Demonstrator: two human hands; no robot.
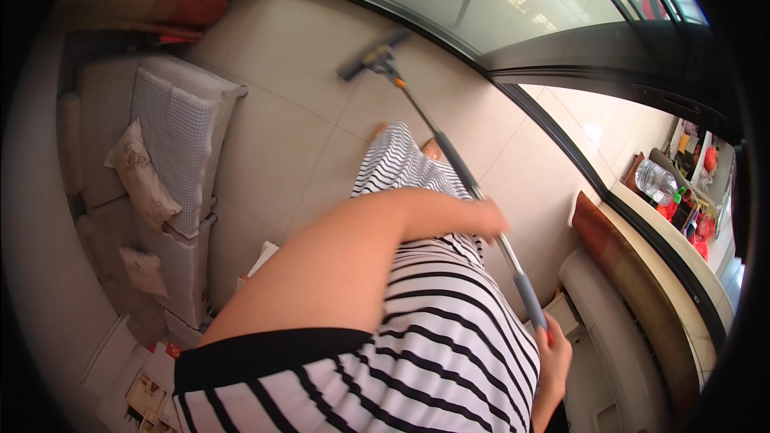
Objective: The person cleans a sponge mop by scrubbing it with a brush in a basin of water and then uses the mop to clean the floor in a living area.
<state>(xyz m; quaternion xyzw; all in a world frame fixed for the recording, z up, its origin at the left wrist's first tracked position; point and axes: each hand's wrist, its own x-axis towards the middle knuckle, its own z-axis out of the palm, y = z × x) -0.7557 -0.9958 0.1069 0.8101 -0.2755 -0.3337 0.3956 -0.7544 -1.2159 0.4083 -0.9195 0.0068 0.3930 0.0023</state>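
A flat squeegee-type mop head [374,57], dark and blurred, rests on the tiled floor near the glass door's track. Its long pole [421,111] has an orange joint and grey grip sleeves, and slants down past my striped dress. My left hand [494,219], blurred, crosses my body and wraps the metal part of the pole below the upper grey sleeve. Lower on the right, my right hand [554,346] holds the end of the pole, by the lower grey sleeve and a red part. Some of its fingers are hidden behind the pole.
A sofa [174,102] with a checked cover and cushions [141,174] lines the left. Black-framed sliding glass doors [529,6] run along the top and right. A curtain [631,276] hangs at right beside a pale curved furniture piece. Beyond the doorway stand a large bottle [657,181] and cluttered shelves.
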